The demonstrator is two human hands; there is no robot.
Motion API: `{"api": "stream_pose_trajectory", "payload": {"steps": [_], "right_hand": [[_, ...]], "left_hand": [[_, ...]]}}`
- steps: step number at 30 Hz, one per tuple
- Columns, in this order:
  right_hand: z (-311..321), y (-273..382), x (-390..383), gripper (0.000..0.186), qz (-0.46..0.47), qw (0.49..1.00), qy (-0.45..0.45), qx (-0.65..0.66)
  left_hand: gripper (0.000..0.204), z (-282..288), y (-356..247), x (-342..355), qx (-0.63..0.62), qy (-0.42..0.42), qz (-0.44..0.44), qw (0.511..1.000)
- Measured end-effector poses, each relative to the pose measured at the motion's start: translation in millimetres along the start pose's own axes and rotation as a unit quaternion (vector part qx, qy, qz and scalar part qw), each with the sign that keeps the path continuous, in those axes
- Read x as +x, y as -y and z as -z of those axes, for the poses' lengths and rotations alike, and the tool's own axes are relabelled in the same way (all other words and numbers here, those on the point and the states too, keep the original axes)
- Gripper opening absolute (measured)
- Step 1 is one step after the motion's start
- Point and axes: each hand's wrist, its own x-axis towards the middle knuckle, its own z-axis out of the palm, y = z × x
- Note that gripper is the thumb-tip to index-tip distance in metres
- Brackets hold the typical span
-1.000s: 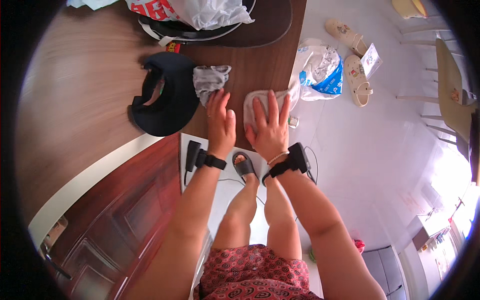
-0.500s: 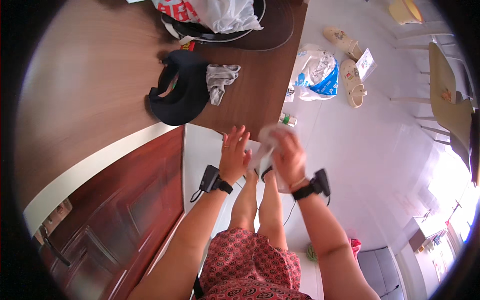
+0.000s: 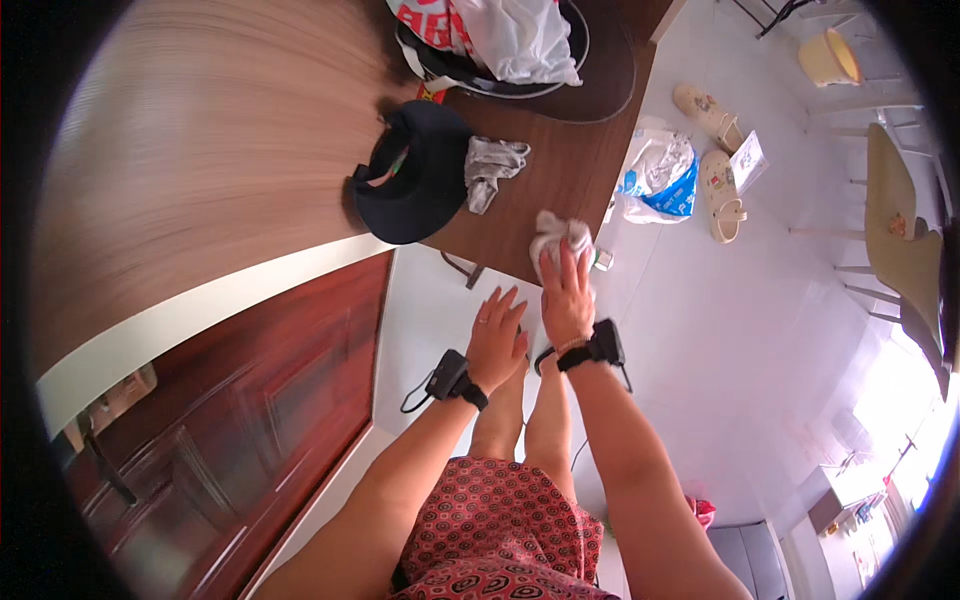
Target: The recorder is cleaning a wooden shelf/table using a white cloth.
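Near the front corner of the brown table, my right hand holds a crumpled whitish cloth under its outstretched fingers, pressed to the tabletop. The cloth is bunched and slightly blurred. My left hand hovers just off the table's front edge, fingers apart, with nothing in it. Farther in lie a small crumpled grey cloth and, to its left and touching it, a dark sun visor. Both wrists wear black strapped devices.
A white and red plastic bag sits in a dark round pan at the table's back. On the floor to the right are a white and blue bag, cream clogs, a yellow bucket and a chair. A red-brown door stands left.
My right hand has moved forward with the cloth and set it on the table corner. My left hand has shifted slightly right and back. The view has turned a little leftward.
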Motion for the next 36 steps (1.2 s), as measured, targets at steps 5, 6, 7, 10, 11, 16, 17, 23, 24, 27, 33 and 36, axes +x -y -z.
{"api": "stream_pose_trajectory", "payload": {"steps": [5,6,7,10,11,16,17,23,24,27,33,36], "right_hand": [[6.5,17.5,-76.9,0.055,-0.024,0.990,0.125,0.057],[9.5,10.7,-90.1,0.050,-0.028,0.984,0.153,0.085],[13.2,-4.2,-101.3,0.050,-0.037,0.986,0.143,0.074],[66.9,34.8,-118.8,0.043,-0.384,0.588,0.088,0.706],[98.2,51.2,-116.5,0.044,-0.419,0.482,0.079,0.765],[244.2,103.5,-129.4,0.055,-0.326,0.274,0.048,0.903],[275.2,116.9,-130.8,0.060,-0.292,0.301,0.060,0.906],[381.5,114.3,-177.9,0.070,-0.192,0.326,-0.031,0.925],[397.4,114.9,-182.9,0.070,-0.177,0.328,-0.059,0.926],[431.4,123.2,-205.8,0.069,-0.183,0.323,-0.165,0.914],[498.6,148.5,-259.3,0.065,-0.133,0.456,-0.322,0.819],[502.4,160.7,-307.9,0.063,-0.166,0.495,-0.329,0.787]], "left_hand": [[0.057,29.6,-18.8,-46.6,-0.005,0.021,-0.013,1.000],[0.057,32.9,-28.1,-50.1,-0.009,0.019,-0.022,1.000],[0.051,34.0,-41.9,-50.2,-0.013,0.015,-0.035,0.999],[0.051,66.1,-62.6,-76.9,-0.035,0.020,-0.032,0.999],[0.058,87.8,-81.0,-80.6,-0.066,0.013,-0.012,0.998],[0.088,165.0,-180.7,-88.3,-0.178,-0.026,-0.061,0.982],[0.091,178.7,-198.1,-85.9,-0.182,-0.048,-0.102,0.977],[0.074,230.7,-273.1,-82.6,-0.168,0.106,-0.144,0.969],[0.072,238.3,-286.3,-74.7,-0.130,0.138,-0.165,0.968],[0.065,255.9,-351.1,-70.0,-0.188,0.170,-0.229,0.940],[0.037,269.1,-392.4,-57.9,-0.265,0.120,-0.355,0.888],[0.029,285.9,-420.1,-51.4,-0.449,0.224,-0.164,0.849]]}}
